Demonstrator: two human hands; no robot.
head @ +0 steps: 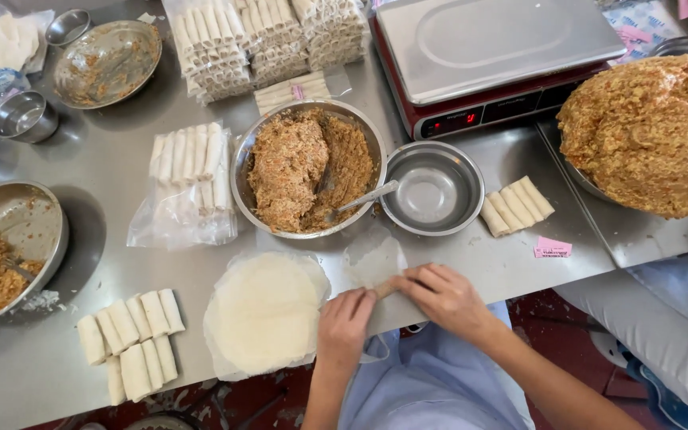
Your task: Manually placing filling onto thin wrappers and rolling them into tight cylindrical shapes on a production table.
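— What were your hands doing at that moment?

— Both were on 1 thin wrapper [376, 267] lying on the steel table [105, 191] right at its near edge. My left hand [345, 318] was curled loosely, fingers bent down over the rolled part of the wrapper. My right hand [446, 296] lay half open, fingers stretched leftward and pressing the same roll, so the 2 hands nearly touched at the fingertips.

— Were they closed tight?

— No, neither made a fist; both gripped the roll lightly between fingers and thumb. I could not see the filling under them.

— What was around you?

— Just left of my left hand sat a round stack of wrappers [264, 310]. Beyond the wrapper stood a bowl of filling [308, 169] with a spoon [360, 199] leaning out, and beside it an empty steel bowl [431, 189]. Finished rolls [133, 338] lay in a group far to the left, and 4 more rolls [517, 205] lay right of the empty bowl. A scale [495, 56] stood behind that.
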